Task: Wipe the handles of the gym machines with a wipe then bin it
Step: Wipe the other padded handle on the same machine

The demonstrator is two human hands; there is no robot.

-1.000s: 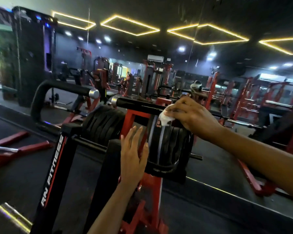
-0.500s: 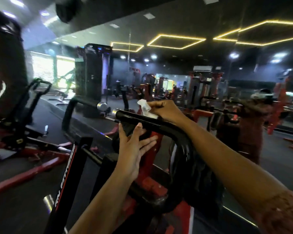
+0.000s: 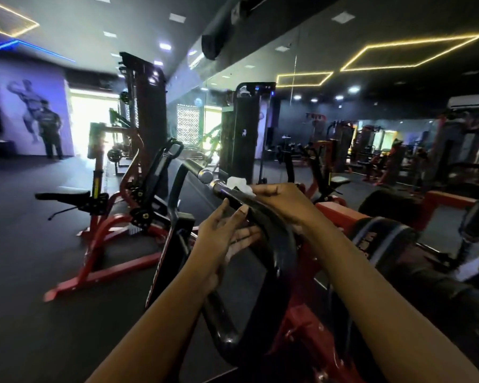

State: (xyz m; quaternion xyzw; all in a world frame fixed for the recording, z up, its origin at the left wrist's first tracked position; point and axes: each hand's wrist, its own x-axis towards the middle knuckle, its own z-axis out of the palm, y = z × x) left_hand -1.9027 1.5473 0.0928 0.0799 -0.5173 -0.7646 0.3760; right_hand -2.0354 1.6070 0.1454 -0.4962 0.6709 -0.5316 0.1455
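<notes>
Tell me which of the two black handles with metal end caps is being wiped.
The nearer handle, curving down toward the camera: the right hand presses the white wipe on it and the left hand touches it. The farther handle goes untouched.

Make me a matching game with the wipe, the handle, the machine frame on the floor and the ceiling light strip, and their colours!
Things:
1. wipe
2. handle
3. machine frame
4. ceiling light strip

Colours:
A. black
B. yellow
C. white
D. red

Right pairs: 1-C, 2-A, 3-D, 4-B.
</notes>
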